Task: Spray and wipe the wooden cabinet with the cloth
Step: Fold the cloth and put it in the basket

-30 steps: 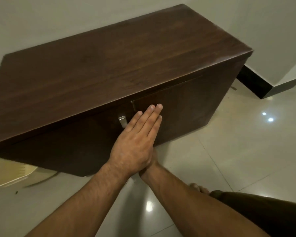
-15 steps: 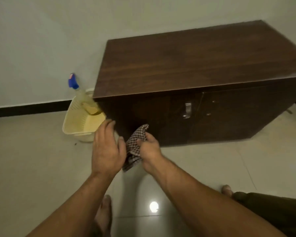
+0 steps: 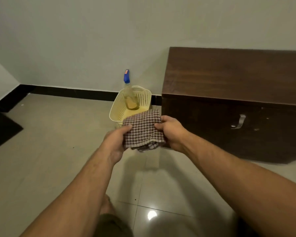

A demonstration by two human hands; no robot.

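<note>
Head view: left hand (image 3: 115, 142) and right hand (image 3: 172, 132) each pinch a side of the folded cloth (image 3: 143, 131), held between them. Basket (image 3: 116, 108) with bottle (image 3: 129, 94) sits just beyond; cabinet (image 3: 237, 93) right of the right hand.

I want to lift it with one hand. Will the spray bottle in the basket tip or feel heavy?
The spray bottle leans in the yellow basket, tall and narrow, so it probably tips easily. Liquid shows only near its bottom, so it is likely light.
</note>
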